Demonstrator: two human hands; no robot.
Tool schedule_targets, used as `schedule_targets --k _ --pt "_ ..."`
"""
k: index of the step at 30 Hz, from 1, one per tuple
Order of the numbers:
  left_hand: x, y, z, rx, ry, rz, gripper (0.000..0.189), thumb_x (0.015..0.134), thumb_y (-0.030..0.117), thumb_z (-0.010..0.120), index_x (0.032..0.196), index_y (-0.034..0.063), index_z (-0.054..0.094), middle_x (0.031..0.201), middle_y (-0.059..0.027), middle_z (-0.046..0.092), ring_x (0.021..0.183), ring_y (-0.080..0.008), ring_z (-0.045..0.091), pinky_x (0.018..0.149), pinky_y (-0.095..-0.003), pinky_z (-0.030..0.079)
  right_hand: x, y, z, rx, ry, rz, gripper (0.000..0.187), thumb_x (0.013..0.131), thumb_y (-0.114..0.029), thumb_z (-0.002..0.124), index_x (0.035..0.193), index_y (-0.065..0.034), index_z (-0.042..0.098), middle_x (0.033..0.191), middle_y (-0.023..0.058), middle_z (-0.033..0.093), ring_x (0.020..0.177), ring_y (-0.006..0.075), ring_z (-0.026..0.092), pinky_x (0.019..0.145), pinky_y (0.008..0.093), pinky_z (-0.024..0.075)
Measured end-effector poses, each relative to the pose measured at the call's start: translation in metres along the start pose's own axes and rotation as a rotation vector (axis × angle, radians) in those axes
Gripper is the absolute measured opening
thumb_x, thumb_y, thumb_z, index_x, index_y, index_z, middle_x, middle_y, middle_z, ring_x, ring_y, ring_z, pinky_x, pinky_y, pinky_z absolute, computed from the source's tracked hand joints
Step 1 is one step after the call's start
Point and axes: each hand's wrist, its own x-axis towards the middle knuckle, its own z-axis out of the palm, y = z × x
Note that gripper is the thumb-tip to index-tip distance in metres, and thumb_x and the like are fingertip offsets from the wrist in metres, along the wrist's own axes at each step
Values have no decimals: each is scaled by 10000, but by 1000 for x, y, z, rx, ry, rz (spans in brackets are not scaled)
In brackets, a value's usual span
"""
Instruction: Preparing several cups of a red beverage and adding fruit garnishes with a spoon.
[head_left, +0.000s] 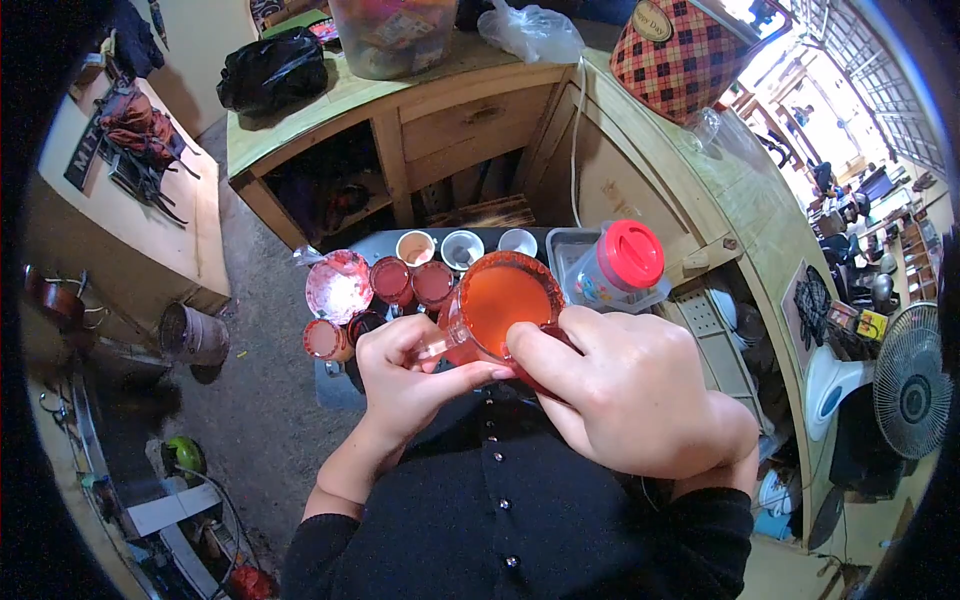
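Note:
Close in front of my chest is a clear pitcher (510, 300) with orange-red liquid in it, seen from above. Red residue coats the inside of its rim. My left hand (409, 375) grips the pitcher's transparent handle. At the near right side of the rim, my right hand (622, 390) is closed on a dark red part, mostly covered by my fingers; whether it belongs to the pitcher I cannot tell. Beyond stand red-filled cups (391, 279), a cup of peach-coloured liquid (415, 247) and a red-stained bowl (338, 286) with a bright white sheen.
A clear jug with a red lid (631, 255) rests at a grey tray (564, 251) on the right. A second white cup (462, 250) stands behind the pitcher. Wooden counters (480, 82) curve around the low dark table (341, 394). An electric fan (913, 382) is far right.

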Motion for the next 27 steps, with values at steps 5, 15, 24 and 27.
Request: schedule_targets --k 5,15,24,27 --pt "-1 -3 2 -47 -1 -26 525 541 242 913 542 91 411 532 53 409 495 -17 349 440 -194 242 0 1 -1 34 23 -4 208 722 -156 640 913 -116 566 693 56 518 548 208 589 465 323 446" --pt "-1 0 2 6 -2 -3 503 542 237 912 545 81 433 529 51 415 494 -20 354 443 -194 247 6 0 1 18 80 8 204 713 -145 641 899 -108 567 686 58 521 548 211 591 472 327 452" --pt "-3 -2 2 -11 -5 -16 414 561 227 896 580 51 522 542 47 416 504 -27 353 455 -200 259 7 -4 4 11 60 2 189 721 -157 625 895 -107 569 663 61 520 527 220 594 463 329 460" --pt "-2 3 2 -12 -8 -24 377 565 218 891 614 34 565 545 49 412 508 -28 352 458 -203 260 7 -3 4 28 40 -4 197 718 -156 630 898 -106 568 665 62 522 532 222 597 472 328 466"
